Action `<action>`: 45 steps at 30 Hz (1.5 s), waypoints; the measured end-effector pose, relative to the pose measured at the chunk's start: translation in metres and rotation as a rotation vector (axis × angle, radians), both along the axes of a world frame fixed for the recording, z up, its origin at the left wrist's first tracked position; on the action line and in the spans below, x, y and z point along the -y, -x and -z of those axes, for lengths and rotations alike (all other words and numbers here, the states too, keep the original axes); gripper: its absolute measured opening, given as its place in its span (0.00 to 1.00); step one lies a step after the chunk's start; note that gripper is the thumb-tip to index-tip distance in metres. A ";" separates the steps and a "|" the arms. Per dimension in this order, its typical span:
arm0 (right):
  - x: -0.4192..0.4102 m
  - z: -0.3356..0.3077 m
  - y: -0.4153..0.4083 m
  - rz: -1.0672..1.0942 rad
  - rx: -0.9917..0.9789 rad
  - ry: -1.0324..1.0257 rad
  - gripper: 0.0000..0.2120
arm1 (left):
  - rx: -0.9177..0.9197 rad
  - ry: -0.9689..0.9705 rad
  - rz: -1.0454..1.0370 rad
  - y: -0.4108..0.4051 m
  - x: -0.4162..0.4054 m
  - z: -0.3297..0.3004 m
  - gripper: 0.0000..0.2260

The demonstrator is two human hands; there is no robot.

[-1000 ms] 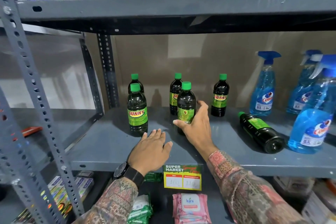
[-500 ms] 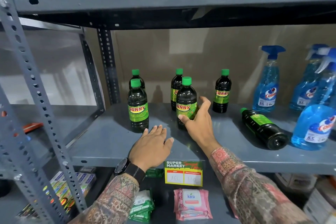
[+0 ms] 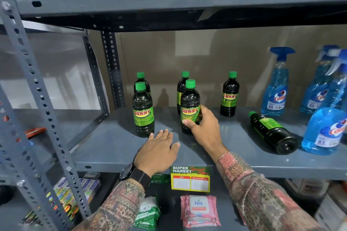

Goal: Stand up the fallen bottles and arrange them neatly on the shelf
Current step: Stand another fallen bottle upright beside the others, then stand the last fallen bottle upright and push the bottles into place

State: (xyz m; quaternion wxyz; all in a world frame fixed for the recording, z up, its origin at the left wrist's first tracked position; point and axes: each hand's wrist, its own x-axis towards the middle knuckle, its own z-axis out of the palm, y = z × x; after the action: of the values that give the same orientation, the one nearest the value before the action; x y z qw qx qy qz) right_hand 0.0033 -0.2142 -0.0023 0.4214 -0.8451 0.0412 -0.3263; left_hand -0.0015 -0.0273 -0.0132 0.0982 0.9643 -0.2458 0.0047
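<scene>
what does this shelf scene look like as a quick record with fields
surface: grey metal shelf
upright bottles: five dark green-capped plastic bottles, including front left bottle
fallen bottle: one dark green-capped bottle lying on its side, cap pointing back left
right hand: right hand wrapped around front middle bottle, label facing forward
left hand: left hand flat on shelf, holding nothing
neighbours: blue spray bottles at right
remaining: fallen bottle not yet stood up

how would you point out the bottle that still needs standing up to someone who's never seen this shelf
Find the grey shelf with dark green-capped bottles. Toward its right, just before the blue spray bottles, is the fallen bottle. It alone lies on its side, cap pointing back-left; the other five stand upright.
</scene>
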 end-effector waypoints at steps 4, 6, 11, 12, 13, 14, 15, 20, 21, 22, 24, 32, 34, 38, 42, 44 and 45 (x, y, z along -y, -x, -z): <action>-0.003 -0.005 0.008 -0.044 -0.012 -0.028 0.27 | -0.001 0.001 0.007 -0.001 0.001 0.001 0.30; 0.000 -0.009 0.014 -0.021 -0.014 -0.064 0.33 | -0.004 -0.001 0.007 -0.001 0.000 0.001 0.30; 0.049 -0.029 0.034 0.365 -0.159 0.338 0.31 | -0.016 0.001 0.007 -0.004 -0.001 0.001 0.30; 0.063 -0.036 0.040 0.450 -0.234 0.456 0.29 | -0.016 0.003 0.009 -0.004 0.000 0.001 0.30; 0.076 -0.044 0.047 0.519 -0.314 0.547 0.28 | -0.016 0.003 0.008 -0.004 0.000 0.001 0.30; 0.088 -0.051 0.053 0.569 -0.396 0.598 0.28 | -0.017 0.003 0.006 -0.003 0.000 0.001 0.30; 0.099 -0.057 0.058 0.614 -0.483 0.617 0.29 | -0.016 0.003 0.005 -0.003 0.000 0.001 0.30; 0.134 -0.057 0.070 0.673 -0.786 0.510 0.34 | -0.014 0.004 0.005 0.002 0.001 -0.001 0.30; 0.136 -0.052 0.071 0.662 -0.779 0.495 0.33 | -0.016 0.003 0.003 0.002 0.001 -0.001 0.30; 0.136 -0.049 0.072 0.671 -0.751 0.494 0.30 | -0.017 0.002 0.002 0.003 0.001 -0.001 0.30; 0.131 -0.044 0.075 0.668 -0.690 0.493 0.28 | -0.017 0.001 0.003 0.003 0.001 -0.001 0.30; 0.095 -0.041 0.053 0.328 -0.271 0.141 0.34 | -0.014 0.002 0.001 0.003 0.000 -0.001 0.30; 0.085 -0.032 0.048 0.194 -0.060 -0.098 0.35 | -0.013 0.004 -0.002 0.003 0.000 0.000 0.30; 0.076 -0.015 0.040 0.054 0.095 -0.297 0.36 | -0.013 0.007 -0.002 0.002 0.000 -0.001 0.30; 0.080 -0.009 0.037 0.062 0.093 -0.308 0.36 | -0.013 0.011 -0.003 0.002 0.000 0.000 0.30; 0.080 -0.007 0.035 0.121 0.103 -0.245 0.40 | -0.009 0.018 -0.004 0.002 0.000 0.001 0.30; 0.080 -0.005 0.035 0.172 0.108 -0.181 0.43 | -0.007 0.020 -0.005 0.002 0.000 0.002 0.30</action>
State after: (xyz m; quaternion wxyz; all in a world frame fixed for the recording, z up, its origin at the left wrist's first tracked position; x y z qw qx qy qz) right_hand -0.0315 -0.2939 0.0028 0.4681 -0.7781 0.1199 -0.4013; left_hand -0.0033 -0.0273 -0.0147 0.1087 0.9639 -0.2432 0.0039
